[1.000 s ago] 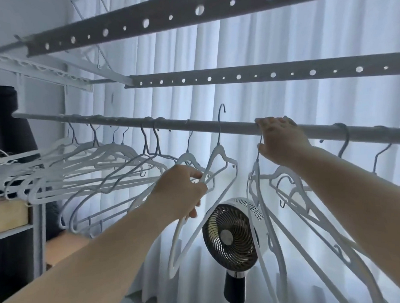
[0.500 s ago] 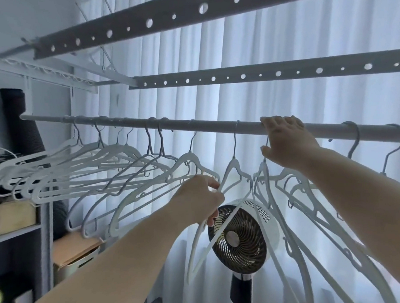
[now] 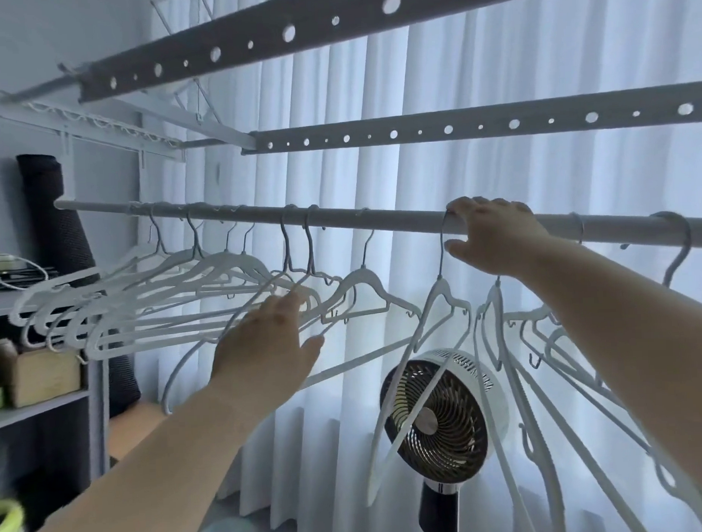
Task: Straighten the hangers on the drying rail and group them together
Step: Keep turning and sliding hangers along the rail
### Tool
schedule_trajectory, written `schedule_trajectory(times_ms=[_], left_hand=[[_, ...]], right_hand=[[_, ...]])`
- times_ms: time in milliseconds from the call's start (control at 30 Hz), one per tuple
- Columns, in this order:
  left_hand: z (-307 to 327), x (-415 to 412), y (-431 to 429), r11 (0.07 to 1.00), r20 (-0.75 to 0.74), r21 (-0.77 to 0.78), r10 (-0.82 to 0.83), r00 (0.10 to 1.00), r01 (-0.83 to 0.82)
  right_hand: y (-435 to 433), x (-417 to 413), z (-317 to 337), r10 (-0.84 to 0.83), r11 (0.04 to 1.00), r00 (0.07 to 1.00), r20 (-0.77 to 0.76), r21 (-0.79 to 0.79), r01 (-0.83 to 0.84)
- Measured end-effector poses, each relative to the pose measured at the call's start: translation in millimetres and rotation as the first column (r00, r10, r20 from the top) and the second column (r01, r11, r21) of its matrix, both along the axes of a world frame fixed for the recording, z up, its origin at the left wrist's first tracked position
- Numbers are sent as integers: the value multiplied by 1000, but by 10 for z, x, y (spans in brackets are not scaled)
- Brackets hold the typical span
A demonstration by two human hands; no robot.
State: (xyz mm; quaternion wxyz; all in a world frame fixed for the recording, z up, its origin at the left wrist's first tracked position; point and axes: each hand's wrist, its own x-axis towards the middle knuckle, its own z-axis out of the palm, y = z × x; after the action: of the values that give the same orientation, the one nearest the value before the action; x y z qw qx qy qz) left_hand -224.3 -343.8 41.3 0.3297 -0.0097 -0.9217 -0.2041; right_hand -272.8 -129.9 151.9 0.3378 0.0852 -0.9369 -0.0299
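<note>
A round grey drying rail (image 3: 399, 218) runs across the view. Several white hangers (image 3: 144, 309) hang bunched and slanted at its left end. My left hand (image 3: 264, 348) reaches into that bunch with straight, spread fingers, the fingertips touching the nearest hangers. One white hanger (image 3: 441, 290) hangs alone to the right, its hook right beside my right hand (image 3: 495, 237). That hand lies over the rail, fingers curled on top and thumb underneath. Further right, several more hangers (image 3: 499, 340) hang tangled and steeply tilted below my right forearm.
A round fan (image 3: 438, 418) stands behind the lone hanger. Two perforated grey bars (image 3: 456, 123) cross overhead. A shelf unit (image 3: 40, 408) with boxes stands at the left. White curtains (image 3: 497, 173) fill the background.
My left hand let go of the hanger it held, which now hangs on the rail by my right hand. The left hand opened and moved left to the bunched hangers.
</note>
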Motion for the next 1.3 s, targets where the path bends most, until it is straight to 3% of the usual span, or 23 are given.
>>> schedule_trajectory(times_ms=[100,167,233,367,533,833,1033,1167,1300], left_hand=[[-64,-84,-100,998,170,-42,58,984,-51],[-93,-124,-151,995,213,-84,70,974,-53],[-123,-180,-187,1000,227,-17,0,974,4],[-108,-293,-206,991,122,114,-86,989,72],[24,-387,-95,990,36,98,-109,993,105],[-238,-451,25,992,189,78,-112,976,99],[-635,-120,-325,945,170,299,-187,968,130],[-890,287,-539,920,106,377,-161,981,111],[-1037,693,-719,895,6,433,-125,992,110]], right_hand=[[-69,-61,19,-34,999,999,10,15,34],[-101,-88,40,-60,998,998,12,10,60],[-120,-112,49,-76,997,997,3,-6,76],[-138,-149,31,-66,998,997,-34,-18,65],[-102,-157,-5,-30,1000,996,-79,4,30],[-26,-85,-65,11,999,998,-56,39,-9],[-27,84,-144,138,990,990,-40,28,-137],[-225,226,-299,249,965,966,-68,107,-241],[-524,380,-467,307,936,949,73,157,-315]])
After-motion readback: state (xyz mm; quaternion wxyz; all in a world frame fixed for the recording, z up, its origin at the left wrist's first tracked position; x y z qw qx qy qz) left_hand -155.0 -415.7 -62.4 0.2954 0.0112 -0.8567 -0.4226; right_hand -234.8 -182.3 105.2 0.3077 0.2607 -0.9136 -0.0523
